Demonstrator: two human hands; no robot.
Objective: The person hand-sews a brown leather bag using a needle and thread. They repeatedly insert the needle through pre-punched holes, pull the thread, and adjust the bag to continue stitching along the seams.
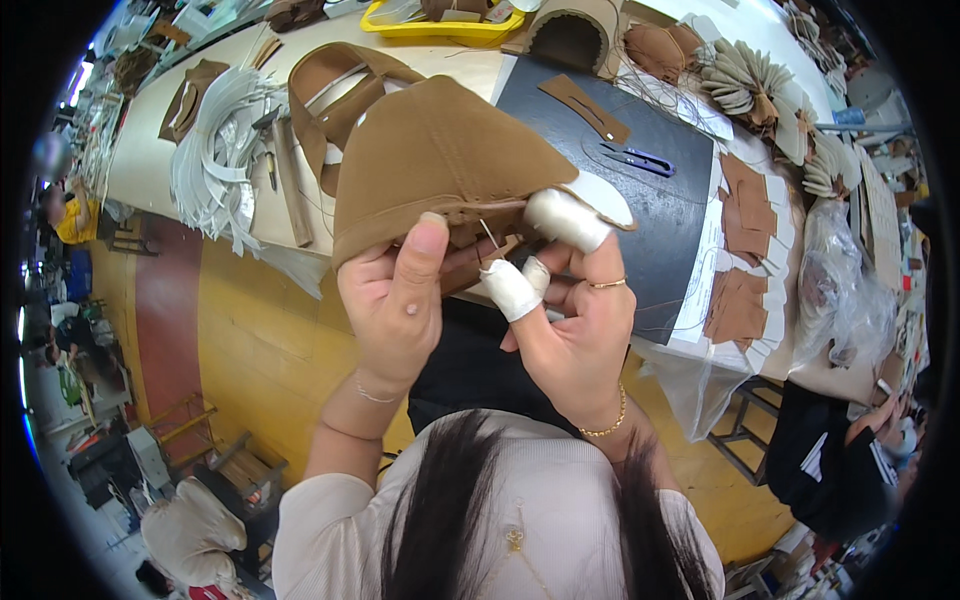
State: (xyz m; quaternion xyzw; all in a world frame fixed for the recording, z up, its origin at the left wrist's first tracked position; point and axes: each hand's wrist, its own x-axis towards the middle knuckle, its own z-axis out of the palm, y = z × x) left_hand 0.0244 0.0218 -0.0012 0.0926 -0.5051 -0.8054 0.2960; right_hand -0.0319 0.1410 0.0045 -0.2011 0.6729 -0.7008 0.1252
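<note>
A domed brown leather-like piece [450, 145] with a centre seam is held up before me. My left hand [395, 290] grips its lower edge, thumb on the near side and fingers behind. A thin needle [489, 234] slants at that edge, between my hands. My right hand [575, 320] is closed, with white tape on thumb and fingertips. Its index finger touches the piece's right end, beside a white flap [606, 198]. Thumb and another taped finger meet below the needle; what they pinch, if anything, is hidden. Behind stands a second brown piece [335, 88] with a strap-like band.
On the table lie a dark mat [685, 205], blue-handled thread snips [640, 159], a brown strip [585, 107], white strips [215, 160] and a wooden bar [290, 185]. Brown cut pieces [745, 215] sit right, a yellow tray [440, 28] at the back. Another person [835, 450] is at right.
</note>
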